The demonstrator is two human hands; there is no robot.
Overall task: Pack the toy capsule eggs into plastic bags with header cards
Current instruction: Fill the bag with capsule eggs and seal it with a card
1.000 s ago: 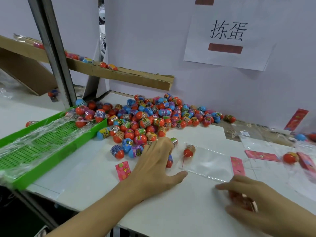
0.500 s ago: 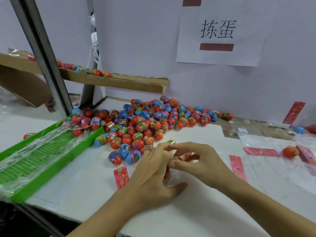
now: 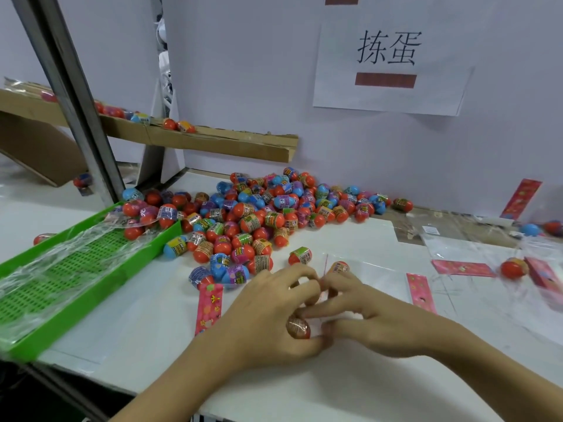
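Observation:
A red capsule egg (image 3: 298, 328) sits between my two hands near the table's front. My left hand (image 3: 265, 318) curls its thumb and fingers round it. My right hand (image 3: 368, 318) meets it from the right, fingertips pinching the near edge of a clear plastic bag (image 3: 371, 274). That bag lies flat and has one egg (image 3: 338, 267) inside, with a pink header card (image 3: 421, 289) at its right end. A loose egg (image 3: 300, 255) lies just behind my fingers. The big pile of eggs (image 3: 259, 214) spreads behind.
A green slotted tray (image 3: 61, 278) covered in clear film lies on the left, and a pink card (image 3: 209, 306) lies beside my left hand. More bags, cards and an egg (image 3: 515, 268) lie on the right. A cardboard chute (image 3: 213, 143) runs along the back wall.
My right hand came across from the right front edge to meet my left hand at the bag's near edge. Both hands then drew slightly toward me with an egg between them.

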